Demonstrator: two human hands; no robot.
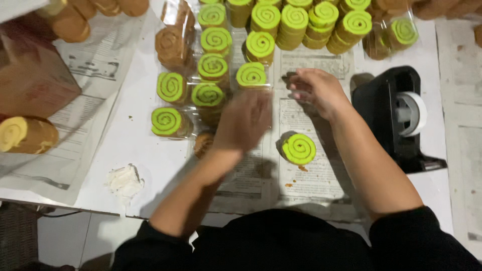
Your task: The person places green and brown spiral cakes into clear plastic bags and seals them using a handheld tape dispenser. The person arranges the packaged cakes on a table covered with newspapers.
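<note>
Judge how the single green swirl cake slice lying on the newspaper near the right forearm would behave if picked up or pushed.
The green swirl slice lies flat on its cut face, so it probably won't roll. Crumbs beside it hint at a soft, crumbly sponge that a firm pinch may dent. It looks light, so a push would likely slide it across the newspaper.

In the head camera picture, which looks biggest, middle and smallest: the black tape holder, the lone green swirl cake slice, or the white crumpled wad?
1. Black tape holder, clearly largest.
2 and 3. Lone green swirl cake slice and white crumpled wad look about alike, so I won't rank them.
</note>
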